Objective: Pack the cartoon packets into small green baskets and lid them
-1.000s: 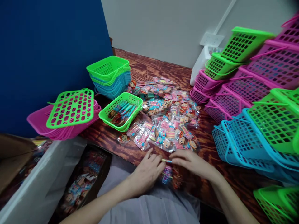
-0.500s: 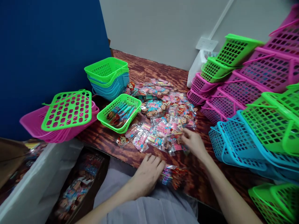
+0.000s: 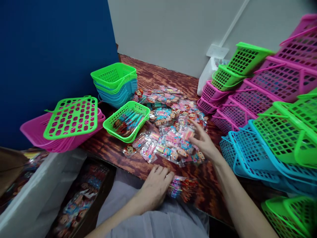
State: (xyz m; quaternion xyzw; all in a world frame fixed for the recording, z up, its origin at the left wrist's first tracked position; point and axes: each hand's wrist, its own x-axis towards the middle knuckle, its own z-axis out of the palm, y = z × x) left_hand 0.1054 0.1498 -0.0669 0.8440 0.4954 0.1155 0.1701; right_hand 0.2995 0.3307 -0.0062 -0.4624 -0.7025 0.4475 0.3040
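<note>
My left hand (image 3: 156, 185) lies back-up at the near table edge, its fingers curled over one end of a bundle of small printed plastic packets (image 3: 182, 188). The thumb and the gripped end are hidden beneath it. Over the right part of a loose pile of clear packets (image 3: 170, 135), my right hand (image 3: 205, 145) reaches with thumb and fingers apart. A packet with a pale pink piece (image 3: 189, 134) lies between its fingertips and seems not to be gripped. Many packets carry cartoon doll heads.
Left of the pile, a green basket (image 3: 112, 133) holds long packets. Behind it stand nested green and blue baskets (image 3: 114, 74); pink ones (image 3: 32, 130) lie farther left. Filled-looking pink, green and blue baskets (image 3: 262, 145) are stacked at right. An open box (image 3: 43, 195) sits below the table.
My right hand has opened and shifted slightly up over the pile, and the packet it had at its fingertips is no longer there. My left hand stays on the bundle.
</note>
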